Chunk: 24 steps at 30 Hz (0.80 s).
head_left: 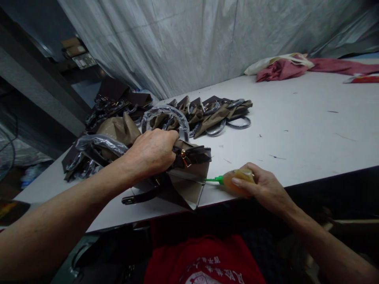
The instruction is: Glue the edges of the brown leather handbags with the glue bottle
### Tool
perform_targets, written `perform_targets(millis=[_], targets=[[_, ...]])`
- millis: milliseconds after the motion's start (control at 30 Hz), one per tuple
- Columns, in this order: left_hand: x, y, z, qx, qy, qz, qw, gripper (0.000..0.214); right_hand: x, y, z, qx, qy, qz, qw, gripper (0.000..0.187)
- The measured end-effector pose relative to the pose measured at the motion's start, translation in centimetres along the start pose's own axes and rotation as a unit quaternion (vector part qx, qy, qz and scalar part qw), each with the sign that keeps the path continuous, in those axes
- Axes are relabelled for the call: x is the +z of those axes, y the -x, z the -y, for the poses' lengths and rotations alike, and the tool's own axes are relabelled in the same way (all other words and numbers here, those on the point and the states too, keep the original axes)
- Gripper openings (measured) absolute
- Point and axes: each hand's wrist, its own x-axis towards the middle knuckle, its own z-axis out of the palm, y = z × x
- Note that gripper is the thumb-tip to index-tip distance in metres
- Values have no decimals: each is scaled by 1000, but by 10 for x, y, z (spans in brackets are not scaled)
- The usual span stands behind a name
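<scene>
My left hand (pixel 158 152) is closed on the upper part of a brown handbag (pixel 189 177), near its zipper with a gold-coloured pull. The bag lies tilted at the table's front edge, its pale panel turned to the right. Plastic film wraps its dark looped handle (pixel 166 110), and a dark strap with a buckle lies below. In my right hand (pixel 263 187) is a squeeze bottle (pixel 238 181) of amber liquid, probably glue. Its thin green nozzle points left, and the tip is at the bag's panel edge; whether it touches I cannot tell.
Several similar brown bags (pixel 219 112) lie in a row behind, with more piled at the left (pixel 115 98). Red and cream cloth (pixel 281 69) rests on the white table (pixel 296 130) at the back right. Grey sheeting (pixel 192 43) hangs behind the table.
</scene>
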Motion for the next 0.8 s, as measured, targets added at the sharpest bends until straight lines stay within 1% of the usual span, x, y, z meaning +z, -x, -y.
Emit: perform_targets(millis=[67, 167, 267, 300, 333, 400, 433, 533, 567, 667, 700, 800], targets=[[-2, 5, -1, 1, 4, 12, 1000, 21, 0, 1, -1, -14, 42, -17, 999, 36], [-5, 11, -3, -3, 9, 27, 1000, 20, 2, 3, -1, -19, 51, -14, 998, 36], [-6, 15, -5, -9, 8, 29, 999, 18, 3, 3, -1, -19, 57, -40, 997, 36], [-6, 16, -5, -9, 5, 28, 1000, 17, 3, 3, -1, -10, 53, -37, 998, 36], [-5, 17, -5, -8, 2, 26, 1000, 17, 2, 2, -1, 6, 38, -21, 999, 36], [-4, 19, -6, -8, -7, 26, 1000, 18, 2, 0, -3, 41, -20, 20, 999, 36], [-4, 20, -6, -9, -11, 27, 1000, 19, 1, -1, -4, 54, -46, 25, 997, 36], [-2, 26, -7, -6, -13, 30, 999, 17, 1, -3, -8, 72, -61, -2, 996, 37], [-1, 28, -7, -4, -14, 30, 999, 17, 1, -3, -9, 76, -60, 0, 995, 37], [0, 34, -8, -4, -22, 32, 999, 16, 3, -3, -10, 90, -104, 43, 990, 36], [0, 35, -8, -4, -25, 32, 999, 16, 3, -3, -10, 88, -114, 43, 989, 36], [-2, 38, -8, -8, -26, 39, 999, 18, 4, -1, -7, 75, -94, 16, 993, 36]])
